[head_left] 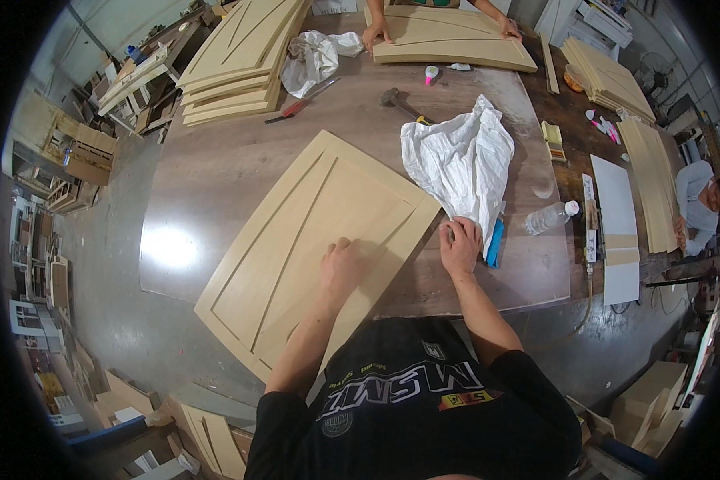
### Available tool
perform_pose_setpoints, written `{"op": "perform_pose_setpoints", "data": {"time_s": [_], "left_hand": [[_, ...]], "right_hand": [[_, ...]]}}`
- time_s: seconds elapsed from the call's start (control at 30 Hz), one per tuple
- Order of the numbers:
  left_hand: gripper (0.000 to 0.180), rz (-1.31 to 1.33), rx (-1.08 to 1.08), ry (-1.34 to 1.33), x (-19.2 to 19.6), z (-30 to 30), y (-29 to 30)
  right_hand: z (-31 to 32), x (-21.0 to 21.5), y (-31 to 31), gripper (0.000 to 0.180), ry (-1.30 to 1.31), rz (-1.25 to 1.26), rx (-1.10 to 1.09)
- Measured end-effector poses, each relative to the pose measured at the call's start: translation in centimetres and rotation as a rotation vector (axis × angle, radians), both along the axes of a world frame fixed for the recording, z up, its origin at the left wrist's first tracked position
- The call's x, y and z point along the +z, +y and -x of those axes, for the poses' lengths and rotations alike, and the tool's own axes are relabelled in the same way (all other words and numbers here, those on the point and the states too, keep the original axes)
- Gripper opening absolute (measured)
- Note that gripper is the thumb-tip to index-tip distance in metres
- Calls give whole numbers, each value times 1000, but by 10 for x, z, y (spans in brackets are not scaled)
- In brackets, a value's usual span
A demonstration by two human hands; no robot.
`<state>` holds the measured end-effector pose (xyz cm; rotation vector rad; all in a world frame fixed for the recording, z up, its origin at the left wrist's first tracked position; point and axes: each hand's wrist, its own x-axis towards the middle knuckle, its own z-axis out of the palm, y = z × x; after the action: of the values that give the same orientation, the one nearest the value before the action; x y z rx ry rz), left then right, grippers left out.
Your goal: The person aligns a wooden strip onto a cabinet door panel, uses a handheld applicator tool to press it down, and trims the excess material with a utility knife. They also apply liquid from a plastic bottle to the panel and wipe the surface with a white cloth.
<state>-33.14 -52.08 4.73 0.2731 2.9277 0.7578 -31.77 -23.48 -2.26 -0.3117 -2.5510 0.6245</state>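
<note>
A pale wooden panel (352, 208) with grooved lines lies at an angle on the table before me. My left hand (342, 270) rests on its face, fingers curled in and a little blurred; whatever they hold, if anything, is hidden. Just off the panel's right edge, my right hand (460, 246) has its fingers bent inward against the lower end of a crumpled white cloth (460, 156). I cannot see whether the cloth or something small is inside those fingers. A blue item (495, 242) shows partly under the cloth.
Around the brown table (188, 172) are a hammer (400, 102), a red-handled tool (296, 104), a clear bottle (548, 218) and a white bag (316, 64). Stacked panels (244, 48) stand far left. Across the table, another person's hands (378, 34) rest on a panel (448, 36). Another person (700, 200) is far right.
</note>
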Motion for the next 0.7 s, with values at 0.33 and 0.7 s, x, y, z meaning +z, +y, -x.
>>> {"op": "perform_pose_setpoints", "data": {"time_s": [0.33, 0.7], "left_hand": [[44, -21, -12, 54, -17, 0, -3], [44, 31, 51, 97, -22, 1, -1]], "right_hand": [[0, 2, -1, 14, 0, 3, 5], [1, 2, -1, 14, 27, -19, 32]]}}
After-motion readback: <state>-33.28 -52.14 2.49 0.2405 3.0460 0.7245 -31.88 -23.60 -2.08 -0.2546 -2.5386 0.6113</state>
